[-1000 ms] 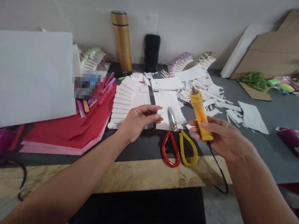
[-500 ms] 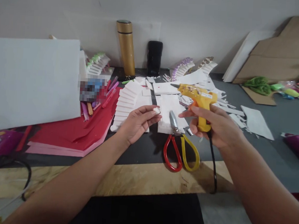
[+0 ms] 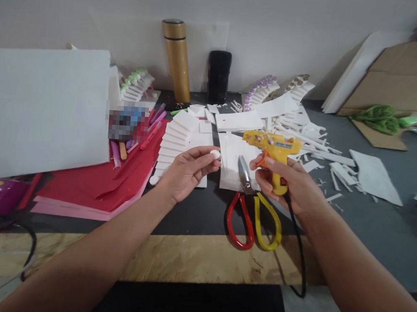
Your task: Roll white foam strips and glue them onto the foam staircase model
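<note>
Between the thumb and fingers of my left hand (image 3: 189, 171) is a small round white piece (image 3: 215, 154); its material is too small to make out. My right hand (image 3: 295, 182) grips a yellow hot glue gun (image 3: 274, 143), with a finger at its orange trigger. The gun's nozzle points left, toward the white piece but apart from it. Below the gun lies a pair of scissors (image 3: 248, 189) with one red and one yellow handle, blades partly over white sheets (image 3: 228, 171). Left of these, a stepped white piece (image 3: 174, 137) lies partly behind my left hand.
Red sheets (image 3: 97, 182) and a large white board (image 3: 48, 113) fill the left side. A gold flask (image 3: 177, 62) and a black phone-like object (image 3: 218, 76) stand by the wall. White offcuts (image 3: 341, 176) litter the right. The gun's black cord (image 3: 299, 255) hangs over the wooden edge.
The glue gun has come down slightly and its nozzle sits nearer to the white piece. My fingers have closed in more at the trigger. The camera view has shifted a little.
</note>
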{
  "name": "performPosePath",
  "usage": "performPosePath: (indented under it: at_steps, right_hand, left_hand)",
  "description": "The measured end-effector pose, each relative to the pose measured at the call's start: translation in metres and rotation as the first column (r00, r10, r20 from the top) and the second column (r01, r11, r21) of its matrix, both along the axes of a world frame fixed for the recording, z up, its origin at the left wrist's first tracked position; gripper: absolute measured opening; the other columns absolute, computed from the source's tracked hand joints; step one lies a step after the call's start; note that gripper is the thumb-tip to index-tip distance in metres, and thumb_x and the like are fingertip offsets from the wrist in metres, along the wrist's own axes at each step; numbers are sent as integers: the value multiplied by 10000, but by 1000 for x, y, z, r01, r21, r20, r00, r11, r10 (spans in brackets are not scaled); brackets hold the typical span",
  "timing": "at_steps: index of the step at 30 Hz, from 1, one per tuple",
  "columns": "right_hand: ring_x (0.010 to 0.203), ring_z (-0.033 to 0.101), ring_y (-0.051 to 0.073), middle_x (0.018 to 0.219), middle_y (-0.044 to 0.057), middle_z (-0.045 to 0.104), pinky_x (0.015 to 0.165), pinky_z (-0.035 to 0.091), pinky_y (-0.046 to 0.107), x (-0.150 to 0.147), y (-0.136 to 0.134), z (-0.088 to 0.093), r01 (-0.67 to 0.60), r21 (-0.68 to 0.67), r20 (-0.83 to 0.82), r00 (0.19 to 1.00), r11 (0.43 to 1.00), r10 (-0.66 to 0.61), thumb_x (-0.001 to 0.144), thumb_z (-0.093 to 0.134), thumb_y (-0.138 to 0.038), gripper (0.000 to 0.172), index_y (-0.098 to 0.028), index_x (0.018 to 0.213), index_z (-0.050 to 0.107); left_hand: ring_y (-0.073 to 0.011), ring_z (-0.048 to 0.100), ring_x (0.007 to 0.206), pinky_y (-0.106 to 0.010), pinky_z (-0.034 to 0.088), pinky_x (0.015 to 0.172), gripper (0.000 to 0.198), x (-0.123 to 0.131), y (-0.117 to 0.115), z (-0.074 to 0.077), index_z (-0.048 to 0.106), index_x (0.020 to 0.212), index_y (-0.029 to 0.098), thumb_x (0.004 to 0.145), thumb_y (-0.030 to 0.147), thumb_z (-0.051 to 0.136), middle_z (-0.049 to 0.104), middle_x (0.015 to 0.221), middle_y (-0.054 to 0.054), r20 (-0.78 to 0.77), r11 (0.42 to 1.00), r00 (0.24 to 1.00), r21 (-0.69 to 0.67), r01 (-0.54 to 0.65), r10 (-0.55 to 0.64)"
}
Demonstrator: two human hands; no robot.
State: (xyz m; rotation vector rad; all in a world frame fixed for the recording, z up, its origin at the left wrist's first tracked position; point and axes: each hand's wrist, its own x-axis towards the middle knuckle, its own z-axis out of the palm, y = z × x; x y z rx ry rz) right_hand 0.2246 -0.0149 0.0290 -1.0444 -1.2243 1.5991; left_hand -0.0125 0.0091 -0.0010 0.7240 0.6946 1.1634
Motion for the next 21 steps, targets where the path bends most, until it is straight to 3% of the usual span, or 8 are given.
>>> performPosePath:
  at_steps: [10,16,21]
  right_hand:
    - [445,452,93,604,-2,560,374,356,216,-5,-8,4,-12,85,3,1000,996,12,921,689,-435,255,-185,867,702]
    - [450,475,113,568,7,560,390,356,235,-9,-10,4,-9,67,114,993,998,2,904,693,-509,336,-188,807,703]
    - [463,483,103,645,19,593,415,378,248,-9,-9,0,16,73,109,994,997,-24,897,702,-493,332,-184,775,700]
  left_hand:
    - [-57,707,748,-127,590,748,180,-2,3,-5,812,979,147,802,116,807,741,802,-21,50,999,998,-21,34,-33]
    - [-59,706,746,-148,596,756,150,-3,4,-7,809,951,156,821,91,775,749,852,-28,59,997,998,-68,22,-18]
    - [-58,703,737,-154,596,768,135,-2,4,-6,804,928,162,829,80,765,737,808,-17,63,997,998,-68,25,-20]
